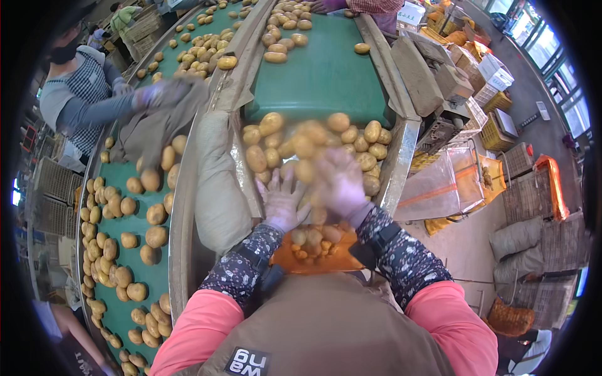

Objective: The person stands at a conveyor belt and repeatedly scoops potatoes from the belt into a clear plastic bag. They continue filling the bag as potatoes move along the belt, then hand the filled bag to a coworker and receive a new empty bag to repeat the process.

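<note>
My left hand (283, 202), in a pale glove, has its fingers spread at the near edge of a heap of potatoes (255, 158). Plainly it holds nothing. To its right, my gloved right hand (343, 183) is smeared by motion over the same heap, so its grip cannot be made out. Between the hands some potatoes are blurred as they move. The heap lies at the end of a green conveyor belt (320, 69). Below my hands hangs an orange bag (300, 262), with several potatoes (313, 237) showing in its mouth.
Metal side walls (402, 160) flank the heap. A stuffed grey sack (219, 188) lies along the left wall. Further left, another green belt (143, 241) carries many potatoes, and a co-worker (81, 100) holds a grey cloth (149, 128) over it. Crates (530, 188) stand at right.
</note>
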Demonstrator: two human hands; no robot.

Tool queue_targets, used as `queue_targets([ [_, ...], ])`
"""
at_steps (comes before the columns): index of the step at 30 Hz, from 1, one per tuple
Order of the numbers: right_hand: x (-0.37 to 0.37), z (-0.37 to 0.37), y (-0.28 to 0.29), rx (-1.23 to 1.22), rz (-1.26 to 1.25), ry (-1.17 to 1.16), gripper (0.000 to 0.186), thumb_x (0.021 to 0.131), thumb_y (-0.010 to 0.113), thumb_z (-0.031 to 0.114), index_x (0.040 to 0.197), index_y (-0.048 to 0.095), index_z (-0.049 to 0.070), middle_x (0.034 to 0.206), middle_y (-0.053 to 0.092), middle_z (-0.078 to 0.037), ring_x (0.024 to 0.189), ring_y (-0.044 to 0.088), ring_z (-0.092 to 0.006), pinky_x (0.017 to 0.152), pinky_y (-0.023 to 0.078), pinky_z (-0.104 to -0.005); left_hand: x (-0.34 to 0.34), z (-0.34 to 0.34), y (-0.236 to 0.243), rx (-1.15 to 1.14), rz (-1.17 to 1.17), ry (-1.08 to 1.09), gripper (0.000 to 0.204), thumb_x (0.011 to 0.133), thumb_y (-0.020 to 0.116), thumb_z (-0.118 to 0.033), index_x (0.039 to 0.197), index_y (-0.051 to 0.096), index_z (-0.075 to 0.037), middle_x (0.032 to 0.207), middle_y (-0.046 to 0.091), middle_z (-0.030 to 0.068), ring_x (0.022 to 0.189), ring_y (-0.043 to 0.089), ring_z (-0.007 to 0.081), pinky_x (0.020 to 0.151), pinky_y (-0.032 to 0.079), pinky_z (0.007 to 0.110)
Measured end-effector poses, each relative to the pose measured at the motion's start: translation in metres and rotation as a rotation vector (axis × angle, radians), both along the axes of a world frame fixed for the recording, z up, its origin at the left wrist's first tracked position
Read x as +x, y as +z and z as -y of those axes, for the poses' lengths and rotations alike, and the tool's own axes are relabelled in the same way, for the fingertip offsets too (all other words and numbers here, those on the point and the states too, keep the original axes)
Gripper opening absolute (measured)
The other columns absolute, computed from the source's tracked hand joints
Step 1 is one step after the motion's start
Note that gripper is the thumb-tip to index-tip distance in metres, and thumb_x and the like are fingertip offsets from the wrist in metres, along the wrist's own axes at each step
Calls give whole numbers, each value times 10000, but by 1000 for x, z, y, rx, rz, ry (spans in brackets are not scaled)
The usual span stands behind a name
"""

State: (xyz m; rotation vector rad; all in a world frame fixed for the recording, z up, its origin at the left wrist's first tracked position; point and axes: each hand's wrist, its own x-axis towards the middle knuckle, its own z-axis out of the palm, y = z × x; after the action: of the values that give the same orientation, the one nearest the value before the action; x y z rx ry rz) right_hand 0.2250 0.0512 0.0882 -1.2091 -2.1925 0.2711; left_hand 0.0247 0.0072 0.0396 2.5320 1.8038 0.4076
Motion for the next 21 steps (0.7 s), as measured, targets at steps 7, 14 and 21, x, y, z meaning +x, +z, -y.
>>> queue_targets([
  [7, -12, 0, -49, -155, 319, -210, 590, 861, 628, 379, 1413, 542, 187, 1518, 440, -174, 1462, 307, -406, 1187, 233, -558, -13, 29, -49, 167, 76, -382, 453, 854, 676, -429, 1225, 660, -169, 1481, 445, 129, 1340, 375, 410, 1132, 247, 649],
  [14, -11, 36, -62, 59, 151, -120, 474, 815, 642, 227, 1269, 609, 95, 1304, 582, -233, 1282, 497, -429, 1128, 310, -597, 0, 23, -45, 174, 33, -13, 646, 870, 649, -467, 1423, 541, -151, 1544, 367, 170, 1446, 248, 480, 1123, 93, 773],
  [21, 31, -44, -2, 37, 40, -588, 516, 822, 670, 247, 1302, 608, 65, 1358, 557, -235, 1230, 568, -403, 1079, 444, -468, -1, 23, -40, 141, 45, -66, 576, 837, 663, -492, 1364, 588, -272, 1568, 356, 170, 1458, 255, 479, 1121, 59, 792],
])
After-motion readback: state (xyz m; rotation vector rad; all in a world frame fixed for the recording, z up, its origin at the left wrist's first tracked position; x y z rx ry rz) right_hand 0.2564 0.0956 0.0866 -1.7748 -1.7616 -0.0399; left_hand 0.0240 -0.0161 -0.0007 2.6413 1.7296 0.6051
